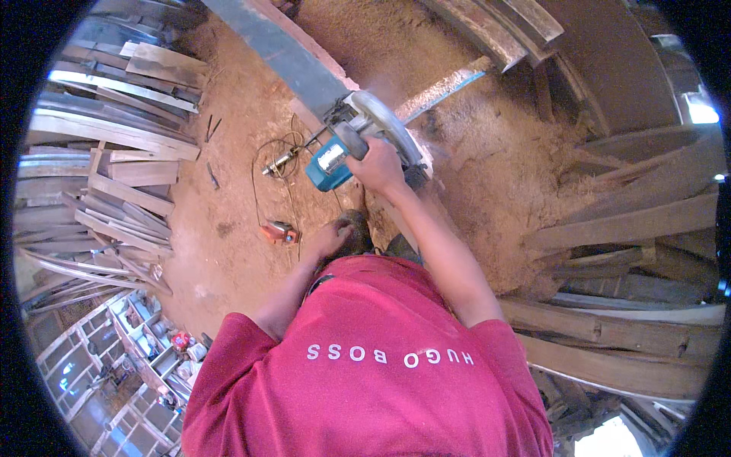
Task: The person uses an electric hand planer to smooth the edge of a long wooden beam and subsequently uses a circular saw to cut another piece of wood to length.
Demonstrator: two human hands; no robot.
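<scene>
My right hand (378,169) is closed round the rear handle of a circular saw (329,165) with a teal motor housing and a silver blade guard. The saw sits at the near end of a long dark grey plank (293,57) that runs away to the upper left. Dust hangs in the air just right of the guard. My left hand (329,238) rests on my dark-clothed leg with its fingers laid over it, holding nothing. The blade's lower part is hidden by the saw.
A thin cable and a slim metal tool (280,161) lie on the sawdust-covered floor, with an orange and black object (279,231) nearer me. A blue-edged strip (445,93) covered in sawdust is beyond the saw. Stacked boards (141,171) line the left; heavier timbers (617,335) the right.
</scene>
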